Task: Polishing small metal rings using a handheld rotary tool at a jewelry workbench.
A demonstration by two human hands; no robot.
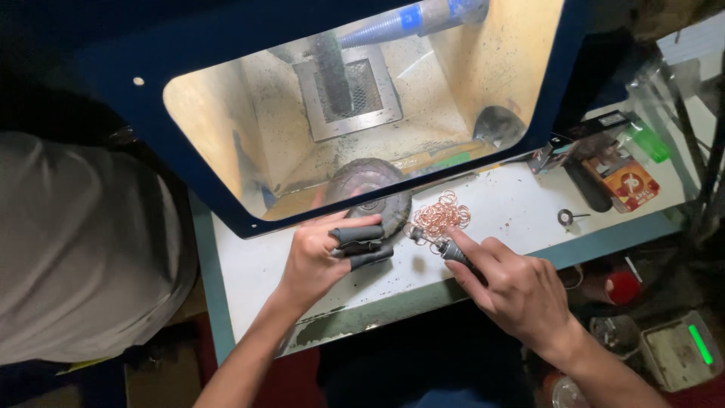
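Observation:
My left hand (323,253) rests on the white bench, its fingers covered with dark finger sleeves (361,245) and pointing right, just in front of a round dark polishing wheel (371,190). My right hand (517,291) grips a small dark-handled tool (445,248) whose metal tip reaches toward a pile of several thin copper-coloured rings (442,217) lying on the bench beside the wheel. Whether the left fingers pinch a ring is hidden.
A blue-framed dust cabinet (226,219) with a lit, dusty interior and grated vent (351,94) stands behind the wheel. Another person in a grey shirt (83,242) stands at left. A red-orange box (633,183), green item and small ring-shaped part (566,217) lie at right.

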